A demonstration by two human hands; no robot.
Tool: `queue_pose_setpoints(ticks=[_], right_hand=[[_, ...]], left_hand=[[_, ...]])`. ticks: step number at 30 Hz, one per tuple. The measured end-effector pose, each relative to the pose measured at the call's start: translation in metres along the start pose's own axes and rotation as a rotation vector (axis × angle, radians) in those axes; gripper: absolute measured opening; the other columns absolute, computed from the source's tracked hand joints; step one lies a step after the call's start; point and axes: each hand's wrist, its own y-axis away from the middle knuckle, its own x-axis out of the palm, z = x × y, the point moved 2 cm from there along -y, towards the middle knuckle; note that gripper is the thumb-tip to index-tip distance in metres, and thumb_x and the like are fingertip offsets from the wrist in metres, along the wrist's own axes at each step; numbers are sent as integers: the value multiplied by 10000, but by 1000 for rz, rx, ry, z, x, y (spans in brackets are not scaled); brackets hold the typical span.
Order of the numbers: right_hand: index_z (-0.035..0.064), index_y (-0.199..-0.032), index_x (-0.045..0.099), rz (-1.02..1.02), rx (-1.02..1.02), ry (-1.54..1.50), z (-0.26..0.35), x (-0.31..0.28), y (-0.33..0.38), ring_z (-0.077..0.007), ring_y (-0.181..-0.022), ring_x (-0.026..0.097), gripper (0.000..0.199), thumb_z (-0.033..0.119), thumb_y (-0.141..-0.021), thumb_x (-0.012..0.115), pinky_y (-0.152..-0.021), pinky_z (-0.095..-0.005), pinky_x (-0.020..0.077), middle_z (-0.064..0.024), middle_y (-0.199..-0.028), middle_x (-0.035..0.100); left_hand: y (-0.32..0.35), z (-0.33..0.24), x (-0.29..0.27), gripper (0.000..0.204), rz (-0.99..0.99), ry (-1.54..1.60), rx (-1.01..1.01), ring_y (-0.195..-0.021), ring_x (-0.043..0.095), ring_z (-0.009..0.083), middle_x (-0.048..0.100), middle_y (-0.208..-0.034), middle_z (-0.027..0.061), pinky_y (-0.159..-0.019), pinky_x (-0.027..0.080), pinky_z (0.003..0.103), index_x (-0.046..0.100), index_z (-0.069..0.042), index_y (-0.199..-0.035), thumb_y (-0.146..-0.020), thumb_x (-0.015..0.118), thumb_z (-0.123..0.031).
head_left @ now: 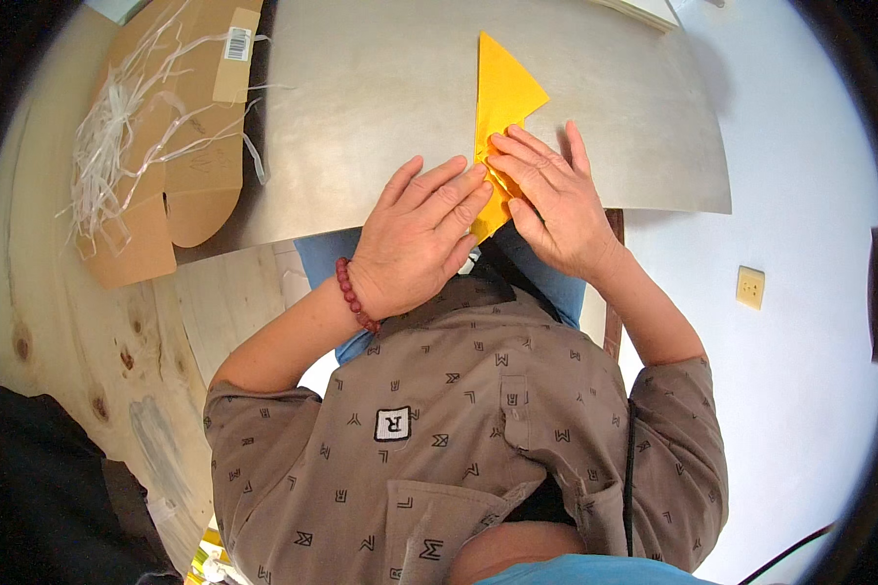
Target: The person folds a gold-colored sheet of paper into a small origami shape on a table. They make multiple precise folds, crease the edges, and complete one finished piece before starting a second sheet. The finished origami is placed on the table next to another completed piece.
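A folded sheet of yellow paper (506, 90) lies on the metal-topped table near its front edge, its pointed end facing away from me. My left hand (419, 229) rests over the paper's left edge, fingers stretched out and fingertips on it. From the right, my right hand (556, 200) lays its fingers on the paper's middle, with the little finger side raised and the fingers extended. Between the two hands a shinier, golden part of the paper shows. The paper's lower end reaches the table edge and is partly hidden by my hands.
On the left, a flattened brown cardboard piece (200, 161) carries a bundle of clear plastic strips (117, 127). The grey metal table top (361, 88) spreads ahead. To the right stands a white wall with a socket (750, 288). Dark cloth (49, 487) hangs at lower left.
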Motion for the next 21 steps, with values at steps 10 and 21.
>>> queue_pose_setpoints(ticks=[10, 21], right_hand=[[82, -1419, 609, -46, -14, -41, 0, -6, 4, -270, -1431, 540, 459, 171, -972, 553, -1280, -617, 86, -102, -1509, 595], [123, -1308, 695, -64, -64, -56, -18, -13, 8, -244, -1383, 575, 391, 214, -931, 742, -1256, -550, 240, -36, -1407, 673]], left_hand=[[0, 1, -1, 579, -5, 3, 7, -1471, 460, 269, 550, -1547, 78, -1252, 294, 504, 581, -76, -1473, -918, 723, -158], [0, 2, 0, 545, 0, -29, 17, -1461, 462, 260, 562, -1525, 72, -1251, 292, 498, 594, -69, -1453, -940, 706, -214]])
